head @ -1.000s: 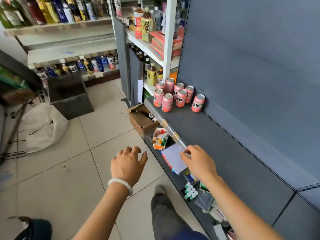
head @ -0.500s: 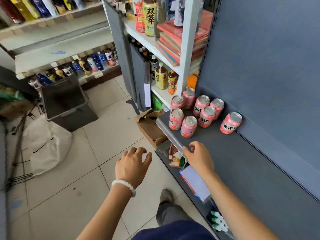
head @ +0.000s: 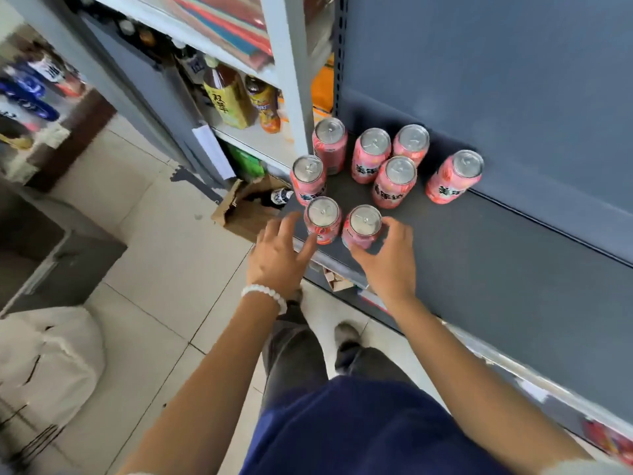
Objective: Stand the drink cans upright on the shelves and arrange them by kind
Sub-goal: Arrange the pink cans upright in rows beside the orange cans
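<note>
Cans (head: pixel 364 226) at the shelf's (head: pixel 513 269) front edge look rigid, smooth, likely slippery; grasp mid-body. Left hand (head: pixel 279 257) spread, empty; right hand (head: pixel 388 260) half-curled beside one, grip uncertain.

A dark grey metal shelf (head: pixel 479 286) with a matching grey back panel (head: pixel 496 80) carries eight pink drink cans (head: pixel 394 181), all standing upright with silver tops showing. Six cluster toward the shelf's left end near the white upright post (head: pixel 287 80), one stands apart against the back panel (head: pixel 454 176), and two sit at the front edge, side by side (head: pixel 323 219). To the left, a white shelf (head: pixel 253 138) holds a yellow-labelled tea bottle (head: pixel 227 97) and an orange bottle (head: pixel 265 104). Below, an open cardboard box (head: pixel 239 207) rests on the pale tiled floor (head: pixel 154 217).
</note>
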